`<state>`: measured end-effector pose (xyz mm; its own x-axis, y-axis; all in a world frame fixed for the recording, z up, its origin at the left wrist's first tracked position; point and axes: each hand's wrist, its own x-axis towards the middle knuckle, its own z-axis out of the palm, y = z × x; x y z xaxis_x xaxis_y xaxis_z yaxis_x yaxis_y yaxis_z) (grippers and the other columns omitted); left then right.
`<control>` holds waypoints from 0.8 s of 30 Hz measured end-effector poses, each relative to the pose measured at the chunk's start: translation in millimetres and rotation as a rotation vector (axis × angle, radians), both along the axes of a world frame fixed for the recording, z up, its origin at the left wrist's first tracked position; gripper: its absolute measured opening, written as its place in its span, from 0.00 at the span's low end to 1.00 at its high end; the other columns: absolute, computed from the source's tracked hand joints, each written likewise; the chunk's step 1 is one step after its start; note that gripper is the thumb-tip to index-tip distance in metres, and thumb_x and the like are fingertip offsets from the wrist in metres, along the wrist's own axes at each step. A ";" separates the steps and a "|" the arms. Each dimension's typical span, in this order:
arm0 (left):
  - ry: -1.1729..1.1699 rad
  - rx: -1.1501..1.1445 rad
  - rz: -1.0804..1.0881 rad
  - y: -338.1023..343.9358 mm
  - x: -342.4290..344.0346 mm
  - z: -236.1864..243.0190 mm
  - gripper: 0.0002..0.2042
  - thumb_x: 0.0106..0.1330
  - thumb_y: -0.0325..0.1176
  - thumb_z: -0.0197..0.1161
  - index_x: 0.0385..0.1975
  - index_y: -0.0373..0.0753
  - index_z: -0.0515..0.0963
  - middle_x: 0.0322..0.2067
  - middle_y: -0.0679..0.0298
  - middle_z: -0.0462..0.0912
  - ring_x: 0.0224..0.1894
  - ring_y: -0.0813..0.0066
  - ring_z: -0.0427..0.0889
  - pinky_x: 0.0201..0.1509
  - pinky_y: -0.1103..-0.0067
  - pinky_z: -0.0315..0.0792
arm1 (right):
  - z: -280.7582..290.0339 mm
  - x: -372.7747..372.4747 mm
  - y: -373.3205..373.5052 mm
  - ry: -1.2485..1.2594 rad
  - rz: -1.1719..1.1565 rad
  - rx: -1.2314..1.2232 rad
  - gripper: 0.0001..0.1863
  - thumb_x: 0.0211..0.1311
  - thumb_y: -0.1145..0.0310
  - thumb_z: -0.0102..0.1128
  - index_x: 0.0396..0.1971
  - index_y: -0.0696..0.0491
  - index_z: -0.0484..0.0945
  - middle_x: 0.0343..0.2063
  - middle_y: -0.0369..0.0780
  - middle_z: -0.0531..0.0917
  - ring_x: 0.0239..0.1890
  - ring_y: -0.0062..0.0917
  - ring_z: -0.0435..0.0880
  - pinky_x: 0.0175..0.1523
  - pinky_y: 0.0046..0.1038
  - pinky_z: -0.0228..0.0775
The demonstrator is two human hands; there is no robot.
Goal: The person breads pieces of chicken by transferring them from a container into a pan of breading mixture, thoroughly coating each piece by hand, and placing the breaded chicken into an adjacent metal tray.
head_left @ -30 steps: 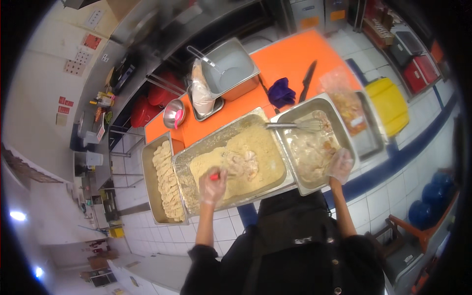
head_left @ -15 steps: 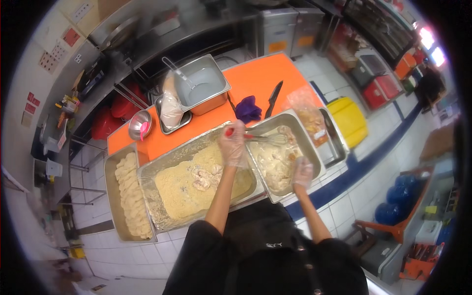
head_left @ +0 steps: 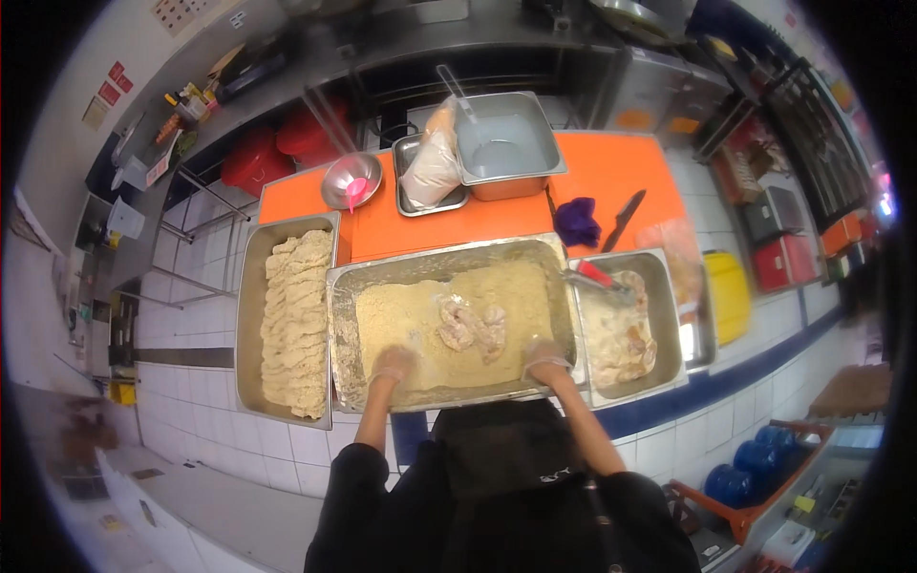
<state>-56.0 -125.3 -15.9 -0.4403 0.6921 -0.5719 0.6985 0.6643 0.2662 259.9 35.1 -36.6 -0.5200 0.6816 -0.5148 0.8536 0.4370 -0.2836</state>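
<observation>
Along your orange table (head_left: 621, 162): middle pan (head_left: 430, 267), yellow flour (head_left: 516, 286).
Left pan (head_left: 250, 315): coated pieces (head_left: 298, 325), seemingly done.
Right pan (head_left: 672, 315): wet pieces (head_left: 621, 349), seemingly left uncoated.
Meat (head_left: 470, 327): mid-flour, mostly bare.
Your left hand (head_left: 394, 365), right hand (head_left: 546, 363): at flour's near side; can't tell whether fingers spread.

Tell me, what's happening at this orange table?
A person in clear gloves has both hands reaching over the near side of a big metal tray of pale yellow powder: the left hand and right hand are apart, at the powder. Raw-looking pieces lie between and beyond them. The tray on the left holds rows of coated pieces; the one on the right holds pieces in pale, wet batter.
</observation>
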 end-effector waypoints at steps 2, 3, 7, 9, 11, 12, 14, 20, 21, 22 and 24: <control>-0.064 -0.155 -0.307 -17.8 2.8 -18.8 0.23 0.68 0.47 0.44 0.40 0.33 0.81 0.42 0.42 0.80 0.46 0.48 0.80 0.52 0.61 0.72 | -4.6 -17.5 -8.3 0.013 0.085 -0.108 0.15 0.58 0.64 0.49 0.33 0.58 0.82 0.35 0.55 0.82 0.39 0.41 0.82 0.44 0.38 0.71; -0.102 -0.215 -0.592 -15.0 11.5 -33.3 0.24 0.69 0.46 0.43 0.41 0.32 0.80 0.44 0.41 0.79 0.48 0.47 0.79 0.53 0.62 0.71 | -3.7 -27.0 -12.0 0.031 0.146 -0.219 0.15 0.56 0.64 0.50 0.33 0.57 0.82 0.37 0.55 0.82 0.40 0.39 0.82 0.46 0.38 0.71; -0.604 0.107 -0.464 29.0 87.1 -57.3 0.25 0.74 0.45 0.32 0.62 0.37 0.66 0.61 0.47 0.67 0.65 0.58 0.65 0.69 0.67 0.57 | -27.4 -32.5 -26.7 0.355 -0.228 -0.575 0.15 0.57 0.65 0.50 0.35 0.58 0.82 0.39 0.54 0.82 0.42 0.42 0.81 0.50 0.39 0.69; -0.576 0.297 -0.336 25.9 71.5 -67.8 0.24 0.74 0.43 0.34 0.63 0.39 0.65 0.61 0.48 0.68 0.64 0.59 0.66 0.68 0.68 0.58 | -11.9 -38.1 -26.8 0.490 -0.402 -0.641 0.15 0.57 0.66 0.50 0.35 0.58 0.82 0.40 0.54 0.82 0.44 0.44 0.80 0.52 0.39 0.68; -0.546 0.502 -0.120 12.7 34.1 -72.2 0.22 0.73 0.39 0.39 0.63 0.40 0.66 0.59 0.49 0.70 0.63 0.59 0.68 0.67 0.69 0.60 | 38.8 -48.4 -12.7 0.504 -0.354 -0.560 0.16 0.58 0.63 0.52 0.38 0.58 0.81 0.41 0.52 0.82 0.43 0.40 0.80 0.50 0.36 0.69; -0.577 0.528 -0.065 12.7 4.1 -53.3 0.21 0.71 0.37 0.42 0.62 0.39 0.67 0.58 0.50 0.72 0.62 0.58 0.69 0.67 0.70 0.62 | 52.1 -44.9 -0.9 0.528 -0.359 -0.453 0.18 0.59 0.60 0.54 0.40 0.59 0.80 0.42 0.51 0.82 0.43 0.36 0.80 0.49 0.34 0.69; -0.230 -0.048 0.055 49.4 -39.2 24.5 0.22 0.71 0.39 0.46 0.62 0.37 0.66 0.58 0.48 0.71 0.59 0.60 0.73 0.67 0.73 0.61 | 40.1 -45.7 48.8 0.084 -0.056 -0.153 0.18 0.63 0.60 0.50 0.44 0.58 0.79 0.46 0.51 0.81 0.46 0.40 0.80 0.51 0.35 0.69; 0.769 0.834 0.587 62.0 -43.7 -51.3 0.15 0.66 0.37 0.52 0.45 0.35 0.76 0.47 0.47 0.78 0.54 0.52 0.73 0.62 0.63 0.64 | 11.8 -118.3 61.1 0.201 -0.164 0.618 0.21 0.68 0.58 0.43 0.35 0.60 0.80 0.38 0.53 0.82 0.44 0.46 0.80 0.52 0.38 0.70; 0.760 0.896 0.644 77.0 -20.8 -52.1 0.14 0.66 0.37 0.52 0.43 0.35 0.77 0.47 0.47 0.78 0.55 0.50 0.72 0.62 0.62 0.64 | -5.0 -118.9 59.6 0.214 -0.167 0.728 0.22 0.68 0.58 0.41 0.32 0.60 0.81 0.35 0.53 0.82 0.42 0.47 0.81 0.52 0.39 0.71; 0.728 0.912 0.634 94.6 0.9 -46.3 0.14 0.66 0.37 0.52 0.43 0.35 0.77 0.47 0.47 0.78 0.55 0.50 0.72 0.62 0.62 0.64 | -44.8 -96.3 72.2 0.336 -0.190 0.642 0.22 0.69 0.59 0.40 0.33 0.60 0.80 0.34 0.52 0.82 0.41 0.47 0.81 0.51 0.39 0.71; -0.119 0.677 0.190 95.0 7.5 -47.5 0.15 0.67 0.38 0.52 0.46 0.35 0.77 0.49 0.48 0.77 0.57 0.51 0.71 0.64 0.64 0.62 | -60.8 -97.9 73.7 0.482 -0.180 0.513 0.22 0.70 0.59 0.39 0.34 0.60 0.80 0.33 0.52 0.83 0.40 0.47 0.81 0.50 0.40 0.71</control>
